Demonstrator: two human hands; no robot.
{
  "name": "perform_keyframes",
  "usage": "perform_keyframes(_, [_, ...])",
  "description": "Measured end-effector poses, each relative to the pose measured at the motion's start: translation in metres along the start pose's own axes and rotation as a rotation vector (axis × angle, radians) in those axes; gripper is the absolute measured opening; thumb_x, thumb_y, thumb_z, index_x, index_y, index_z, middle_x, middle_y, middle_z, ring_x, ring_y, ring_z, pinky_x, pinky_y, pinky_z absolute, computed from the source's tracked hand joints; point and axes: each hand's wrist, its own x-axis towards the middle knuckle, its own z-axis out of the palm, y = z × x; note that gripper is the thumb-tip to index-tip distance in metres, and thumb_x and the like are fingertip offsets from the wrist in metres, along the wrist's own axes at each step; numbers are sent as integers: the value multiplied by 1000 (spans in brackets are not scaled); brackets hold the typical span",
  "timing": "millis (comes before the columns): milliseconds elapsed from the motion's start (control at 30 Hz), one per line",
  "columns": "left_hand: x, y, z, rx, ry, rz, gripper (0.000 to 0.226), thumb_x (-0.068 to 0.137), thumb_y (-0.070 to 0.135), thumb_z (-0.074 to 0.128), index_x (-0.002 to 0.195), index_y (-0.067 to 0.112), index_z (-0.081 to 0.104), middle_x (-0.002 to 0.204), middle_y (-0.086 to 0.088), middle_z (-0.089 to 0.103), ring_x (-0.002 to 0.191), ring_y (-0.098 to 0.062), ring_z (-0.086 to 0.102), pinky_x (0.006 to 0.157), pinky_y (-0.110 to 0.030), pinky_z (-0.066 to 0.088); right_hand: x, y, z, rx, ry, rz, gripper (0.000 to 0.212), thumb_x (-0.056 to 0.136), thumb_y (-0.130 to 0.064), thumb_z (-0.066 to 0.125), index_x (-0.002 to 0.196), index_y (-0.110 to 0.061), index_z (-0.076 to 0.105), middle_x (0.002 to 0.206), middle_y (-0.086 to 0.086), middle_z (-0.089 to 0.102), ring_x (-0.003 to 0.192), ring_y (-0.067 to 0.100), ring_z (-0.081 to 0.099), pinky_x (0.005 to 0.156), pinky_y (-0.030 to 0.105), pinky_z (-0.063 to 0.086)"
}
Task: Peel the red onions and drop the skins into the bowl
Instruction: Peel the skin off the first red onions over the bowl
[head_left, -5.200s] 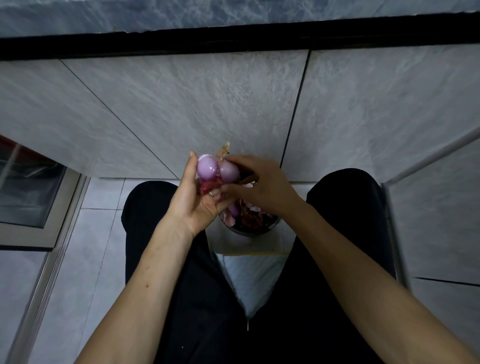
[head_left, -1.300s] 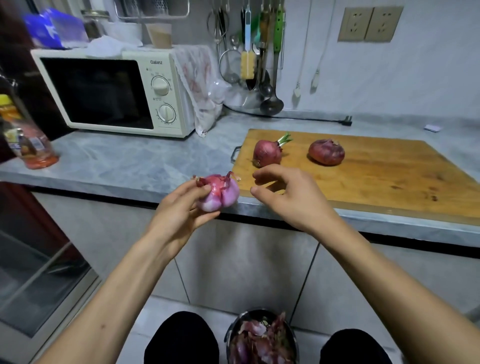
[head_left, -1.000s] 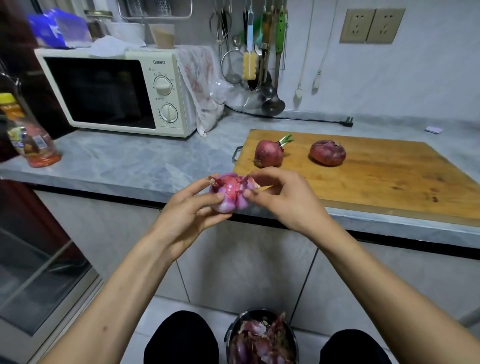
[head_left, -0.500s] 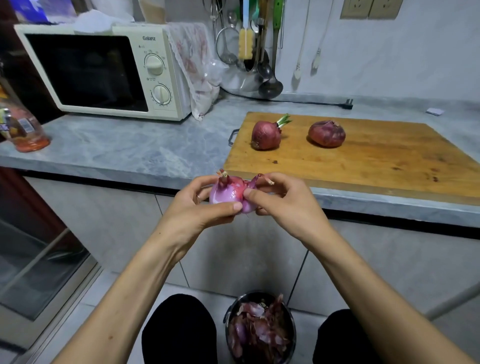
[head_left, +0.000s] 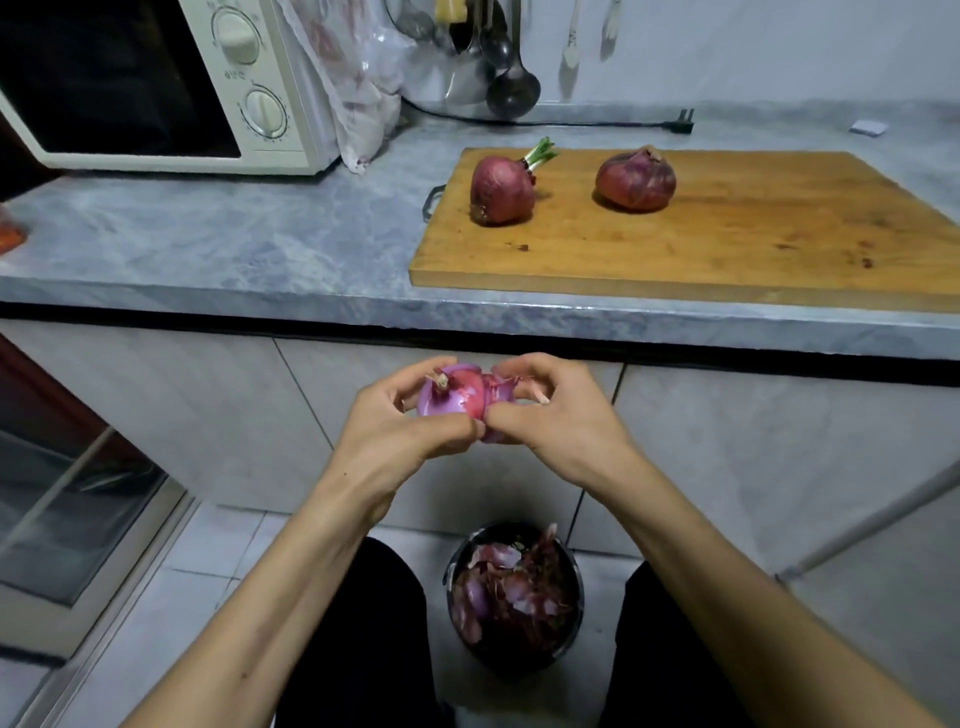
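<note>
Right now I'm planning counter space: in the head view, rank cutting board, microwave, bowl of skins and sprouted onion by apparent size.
1. cutting board and microwave: unsure, the microwave is cropped.
2. bowl of skins
3. sprouted onion

A grey marble counter (head_left: 249, 244) crosses the upper half, with a black strip under its edge. At 11 o'clock stands a cream microwave (head_left: 156, 83), a cloth (head_left: 348, 78) hanging over its right side. At 12 o'clock ladles (head_left: 511, 83) hang on the pale wall (head_left: 779, 47). Grey cabinet doors (head_left: 208, 415) are below, and a light tiled floor (head_left: 208, 551) at 7 o'clock.
</note>
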Motion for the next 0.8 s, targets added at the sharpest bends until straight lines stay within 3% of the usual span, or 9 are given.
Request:
perform_keyframes(100, [2,-5,3,-144,-46,-72,68,42,8,82,109,12,73,102,-14,74,81,-23,69,79,-36,62,-1,1,-3,164,-20,44,33,73,8,70,102,-8,68,79,9,68,69,14,66,72,35,62])
perform_keyframes(200, [0,-11,5,-256,-75,-126,49,53,-2,75,101,6,70,87,-11,73,75,-24,69,74,-33,62,-5,3,-4,278,-24,71,31,77,15,62,92,-12,69,78,11,66,69,17,63,67,28,61])
perform_keyframes(367, [-4,-17,2,-578,-68,-241,25,58,-4,67,82,0,63,78,-13,71,69,-20,71,64,-28,61,-5,14,-9,471,-51,132,28,84,11,57,100,-8,70,90,10,70,77,16,70,71,31,60])
perform_keyframes(600, [-6,-22,-2,-777,-109,-309,64,20,6,96,80,-3,77,87,-17,73,72,-23,73,66,-26,61,-5,19,-6,769,-109,195,22,89,12,50,104,4,64,94,20,70,84,29,71,74,38,60])
perform_keyframes(733, [-5,-22,-8,-886,-94,-324,92,18,7,98,104,-6,68,93,-19,70,72,-25,72,63,-26,61,-5,17,-3,796,-122,196,24,89,13,46,108,7,61,101,25,70,92,38,68,74,38,60])
perform_keyframes(800, [-4,-23,-14,-914,-53,-293,92,18,7,98,104,-5,66,92,-19,71,72,-25,73,62,-25,61,-4,17,-4,783,-99,183,24,89,13,47,105,4,63,101,23,70,91,38,68,74,36,60])
